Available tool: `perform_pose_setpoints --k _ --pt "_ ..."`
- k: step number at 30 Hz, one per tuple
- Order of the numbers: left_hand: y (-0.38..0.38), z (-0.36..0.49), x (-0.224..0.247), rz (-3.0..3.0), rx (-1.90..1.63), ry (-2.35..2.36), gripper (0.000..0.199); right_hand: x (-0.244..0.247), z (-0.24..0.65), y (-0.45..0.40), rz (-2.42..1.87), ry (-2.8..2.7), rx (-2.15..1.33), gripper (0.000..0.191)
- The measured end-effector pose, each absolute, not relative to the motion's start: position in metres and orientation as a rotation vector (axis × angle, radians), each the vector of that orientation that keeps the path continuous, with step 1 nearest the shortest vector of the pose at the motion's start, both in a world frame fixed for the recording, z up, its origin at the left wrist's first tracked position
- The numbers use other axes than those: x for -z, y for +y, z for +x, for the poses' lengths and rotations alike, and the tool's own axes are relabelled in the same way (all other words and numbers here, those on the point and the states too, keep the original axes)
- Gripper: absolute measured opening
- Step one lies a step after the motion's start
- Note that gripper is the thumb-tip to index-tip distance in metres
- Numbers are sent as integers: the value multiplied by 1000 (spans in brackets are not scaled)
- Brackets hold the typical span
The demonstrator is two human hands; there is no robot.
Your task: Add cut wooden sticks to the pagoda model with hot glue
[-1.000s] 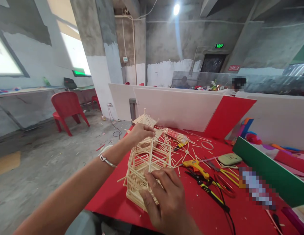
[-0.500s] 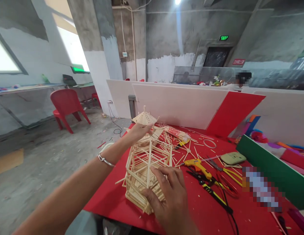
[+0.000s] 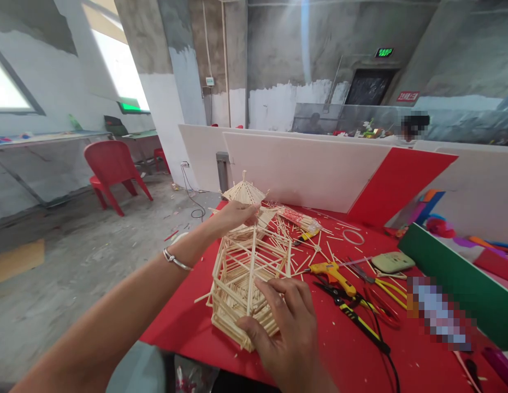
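An open lattice frame of thin wooden sticks [image 3: 221,316] stands near the table's front edge. A long pale stick [image 3: 253,262] runs lengthwise over its top. My left hand [image 3: 240,214] reaches past the frame, its fingers pinched together at the stick's far end; the fingertips are partly hidden. At the near end, my right hand [image 3: 289,322] has its thumb and index finger closed about the stick, against the frame. Just behind my left hand rises a pointed stick-built roof [image 3: 243,191], whose lower part my hand and the frame partly cover.
Right of the frame lie a yellow glue gun [image 3: 331,275], black-and-yellow handled tool [image 3: 360,322], yellow-handled pliers [image 3: 389,292] and a tape ring [image 3: 353,237]. Loose sticks and a stick packet [image 3: 299,218] lie behind. White boards [image 3: 303,169] border the red table [image 3: 340,360]; a person sits beyond.
The view has tilted slightly downward, so the scene sits a little higher. Both hands keep almost the same hold on the stick and frame.
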State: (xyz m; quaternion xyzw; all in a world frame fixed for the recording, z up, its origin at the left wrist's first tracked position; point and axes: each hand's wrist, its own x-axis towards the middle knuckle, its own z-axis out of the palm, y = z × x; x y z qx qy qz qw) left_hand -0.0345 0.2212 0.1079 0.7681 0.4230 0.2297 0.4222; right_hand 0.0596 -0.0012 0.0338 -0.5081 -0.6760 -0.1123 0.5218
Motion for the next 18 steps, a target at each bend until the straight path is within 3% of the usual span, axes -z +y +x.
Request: perform_pose_setpoints --k 18 --pt "212 -38 -120 2072 -466 1043 33 -33 60 -1 -1198 -1608 272 38"
